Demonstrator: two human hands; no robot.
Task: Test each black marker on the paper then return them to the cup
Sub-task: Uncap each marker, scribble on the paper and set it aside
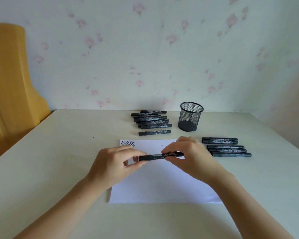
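A black marker (pixel 156 156) lies level in the air above the white paper (pixel 162 187). My left hand (pixel 114 163) pinches its cap end and my right hand (pixel 188 156) grips its barrel. Black zigzag strokes (pixel 127 144) mark the paper's far left corner. The black mesh cup (pixel 190 116) stands upright behind the paper with no markers visible in it. Several black markers (pixel 150 119) lie in a heap left of the cup. Another group of several markers (pixel 226 147) lies right of the paper.
The cream table (pixel 59 152) meets a flowered wall at the back. An orange chair back (pixel 10 80) stands beyond the table's left edge.
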